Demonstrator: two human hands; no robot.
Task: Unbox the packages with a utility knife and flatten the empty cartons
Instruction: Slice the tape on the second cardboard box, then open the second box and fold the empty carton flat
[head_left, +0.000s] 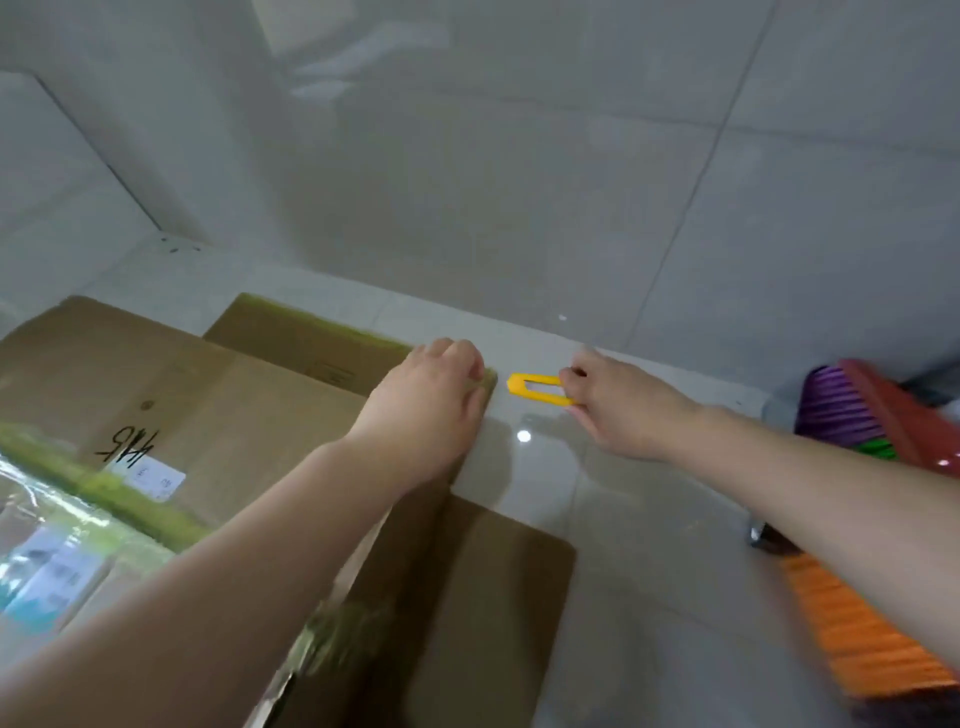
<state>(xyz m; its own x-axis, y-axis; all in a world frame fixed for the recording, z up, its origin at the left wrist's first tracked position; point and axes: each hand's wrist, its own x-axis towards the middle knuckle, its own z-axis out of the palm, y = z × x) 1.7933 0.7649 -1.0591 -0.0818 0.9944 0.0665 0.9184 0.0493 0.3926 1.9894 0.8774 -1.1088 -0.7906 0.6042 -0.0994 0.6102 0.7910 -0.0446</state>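
Lying flat on the pale tiled floor (597, 218): one brown carton (208, 410), the landmark for all entries below, its upper face marked with dark handwritten figures and a small white label (156, 479); bands of yellowish-green tape (130, 499) cross it

Left hand (426, 410): on the carton's far right corner, palm down, fingers curled over the edge at the taped corner; forearm crosses the carton from the near side and hides part of its right edge

Right hand (631, 410): on the floor just right of the carton, apart from the left hand, fingertips pinching the rear end of the utility knife (537, 388)

Utility knife: yellow, slotted body, lying just right of the carton's far corner, between the two hands; blade not discernible

Second cardboard flap (478, 597): near right of the carton, lying flat, partly under the left forearm

Clear plastic wrap over printed packets (47, 566): near left of the carton, blurred

Brooms, well right of the carton: purple and green bristles (836, 415) on a red head (904, 415); orange bristles (857, 634) nearer, partly hidden by the right forearm
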